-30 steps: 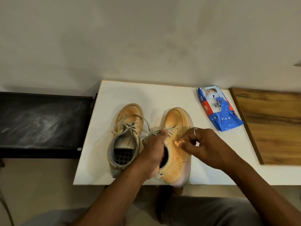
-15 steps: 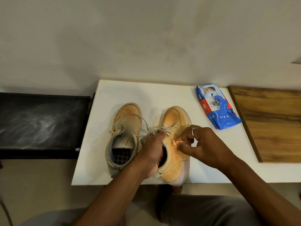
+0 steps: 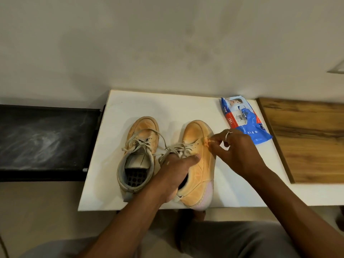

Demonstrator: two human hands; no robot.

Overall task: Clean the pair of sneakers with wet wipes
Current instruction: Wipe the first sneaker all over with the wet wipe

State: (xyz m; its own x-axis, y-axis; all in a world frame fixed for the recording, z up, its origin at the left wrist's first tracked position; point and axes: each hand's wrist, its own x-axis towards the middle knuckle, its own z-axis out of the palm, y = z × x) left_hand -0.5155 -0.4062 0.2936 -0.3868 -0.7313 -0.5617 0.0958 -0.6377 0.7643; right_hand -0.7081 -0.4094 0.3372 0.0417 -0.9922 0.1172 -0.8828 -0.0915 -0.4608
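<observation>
Two tan sneakers stand side by side on the white table [image 3: 130,101], toes pointing away from me. The left sneaker [image 3: 141,135] is untouched, its laces loose. My left hand [image 3: 176,174] grips the right sneaker [image 3: 201,161] at its opening, fingers inside the collar. My right hand [image 3: 236,149] pinches a small crumpled wipe [image 3: 207,142], stained orange, against the right side of that sneaker near the toe. A blue pack of wet wipes [image 3: 243,120] lies at the table's back right.
A dark bench-like surface [image 3: 44,138] adjoins the table on the left. A wooden board [image 3: 307,138] lies at the right. The wall runs just behind the table. My grey-trousered lap [image 3: 223,239] is below the table's front edge.
My right hand has slid the wipe forward along the right sneaker's side, from the middle toward the toe. The left hand keeps its hold.
</observation>
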